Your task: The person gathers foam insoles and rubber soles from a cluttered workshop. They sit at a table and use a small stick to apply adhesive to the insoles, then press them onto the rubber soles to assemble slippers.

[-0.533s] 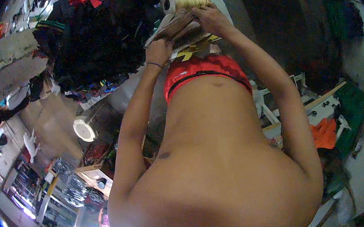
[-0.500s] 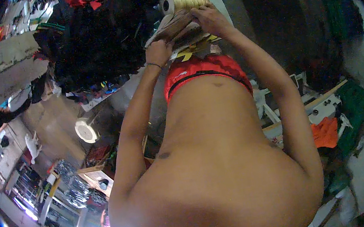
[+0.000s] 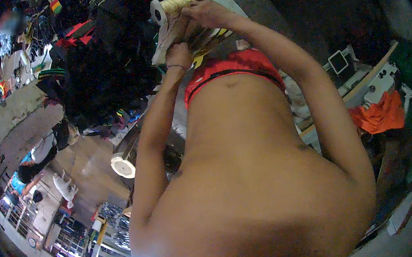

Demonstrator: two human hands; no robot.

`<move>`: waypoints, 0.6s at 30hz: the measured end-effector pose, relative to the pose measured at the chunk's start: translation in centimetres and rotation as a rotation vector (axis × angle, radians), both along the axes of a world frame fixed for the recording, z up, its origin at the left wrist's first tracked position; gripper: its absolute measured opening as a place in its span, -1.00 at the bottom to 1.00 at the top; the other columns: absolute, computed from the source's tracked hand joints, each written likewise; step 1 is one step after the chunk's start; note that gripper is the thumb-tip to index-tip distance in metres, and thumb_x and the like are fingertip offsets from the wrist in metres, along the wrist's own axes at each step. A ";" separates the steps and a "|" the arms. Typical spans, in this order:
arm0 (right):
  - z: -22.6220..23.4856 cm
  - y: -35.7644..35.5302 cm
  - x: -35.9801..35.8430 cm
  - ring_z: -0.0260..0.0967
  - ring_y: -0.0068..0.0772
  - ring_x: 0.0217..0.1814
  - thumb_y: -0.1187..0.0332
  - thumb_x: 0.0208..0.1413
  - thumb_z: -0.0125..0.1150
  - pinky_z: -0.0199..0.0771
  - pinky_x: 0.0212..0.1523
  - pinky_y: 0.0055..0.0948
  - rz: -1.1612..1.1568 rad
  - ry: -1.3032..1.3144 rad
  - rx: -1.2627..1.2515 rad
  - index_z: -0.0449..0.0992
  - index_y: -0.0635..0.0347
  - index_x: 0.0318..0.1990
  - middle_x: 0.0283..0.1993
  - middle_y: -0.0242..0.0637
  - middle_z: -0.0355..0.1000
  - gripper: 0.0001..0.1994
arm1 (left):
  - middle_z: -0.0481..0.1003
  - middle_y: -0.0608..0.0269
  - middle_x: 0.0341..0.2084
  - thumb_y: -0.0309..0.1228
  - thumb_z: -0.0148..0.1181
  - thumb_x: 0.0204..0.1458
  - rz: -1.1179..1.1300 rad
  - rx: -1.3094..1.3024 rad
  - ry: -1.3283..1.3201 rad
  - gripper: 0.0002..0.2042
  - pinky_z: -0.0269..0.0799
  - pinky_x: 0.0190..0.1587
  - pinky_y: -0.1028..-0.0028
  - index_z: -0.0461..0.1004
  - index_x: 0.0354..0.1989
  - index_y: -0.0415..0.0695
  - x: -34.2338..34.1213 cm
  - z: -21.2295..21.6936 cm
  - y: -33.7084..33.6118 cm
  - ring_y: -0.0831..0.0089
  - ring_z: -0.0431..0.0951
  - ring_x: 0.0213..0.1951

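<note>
My left hand (image 3: pixel 179 55) is closed on the near left side of a brownish, folded cloth-like piece (image 3: pixel 180 28). Farther up, my right hand (image 3: pixel 207 12) pinches the same piece at its far right, its fingers beside a spool of yellow cord (image 3: pixel 179 3). The spool has a pale round flange and lies on its side just beyond the piece. Some yellow strips (image 3: pixel 199 60) show under the piece, close to my red shorts (image 3: pixel 232 69). My fingertips are partly hidden, and the exact kind of the piece cannot be made out.
A large heap of black material (image 3: pixel 106 53) fills the left of the work spot. A machine table with a wooden edge (image 3: pixel 370 72) and an orange cloth (image 3: pixel 379 113) stands to my right. A round pale vented cover (image 3: pixel 123 166) is at lower left; another person (image 3: pixel 24 179) is farther off.
The view has turned, so the spool, the piece and both hands sit farther left. Both hands keep their hold, and the piece looks more tilted upright.
</note>
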State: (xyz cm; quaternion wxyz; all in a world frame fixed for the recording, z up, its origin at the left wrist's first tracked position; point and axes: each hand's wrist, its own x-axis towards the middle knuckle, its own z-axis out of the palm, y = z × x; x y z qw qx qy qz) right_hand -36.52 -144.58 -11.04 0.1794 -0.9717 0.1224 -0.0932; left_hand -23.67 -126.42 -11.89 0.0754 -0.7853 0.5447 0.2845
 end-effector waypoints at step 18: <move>0.0 -0.9 1.0 0.50 0.12 -0.04 0.32 0.21 0.18 0.41 0.16 -0.01 -0.061 0.064 0.214 0.58 0.07 0.00 -0.18 -0.03 0.57 -0.76 | 0.63 -0.15 -0.35 -0.02 0.36 0.05 0.196 -0.457 0.311 -0.57 0.55 -0.17 0.18 0.69 -0.17 -0.18 4.5 3.6 2.4 -0.04 0.68 -0.25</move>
